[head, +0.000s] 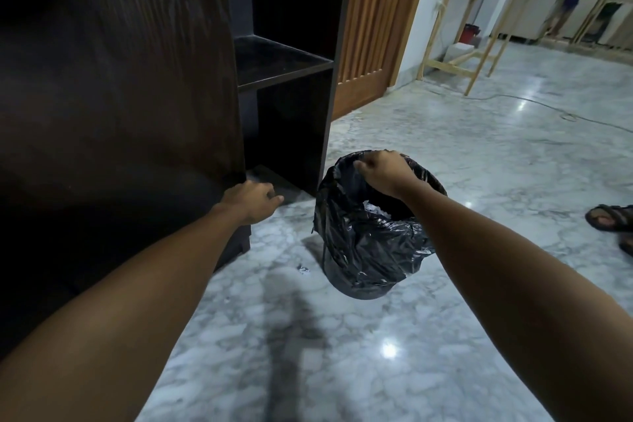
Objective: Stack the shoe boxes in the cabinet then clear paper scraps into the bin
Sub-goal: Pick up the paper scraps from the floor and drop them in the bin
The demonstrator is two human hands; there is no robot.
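Reaching over the bin (363, 250), the right hand (383, 173) hangs above its far rim with the fingers curled down and closed together. Whether something small is pinched between them I cannot tell, because the fingertips point away from the camera. The bin stands on the marble floor (479, 181), lined with a black plastic bag (376, 240) whose edge folds loosely over the outside. Inside the bin some white paper scraps (375, 209) are visible, just below the right wrist.

To the left of the bin stands the dark wooden cabinet (120, 96). Its open compartments face the bin, with one shelf (277, 62) above and one low space beneath; no shoe boxes can be seen in the parts that show. The left hand (251, 200) is at the lower corner of the cabinet side panel, left of the bin, fingers bent loosely and holding nothing.

One small crumpled scrap (303, 269) lies on the floor just beside the bin, at its near left. Far right of the bin, a dark sandal (608, 217) rests on the floor.
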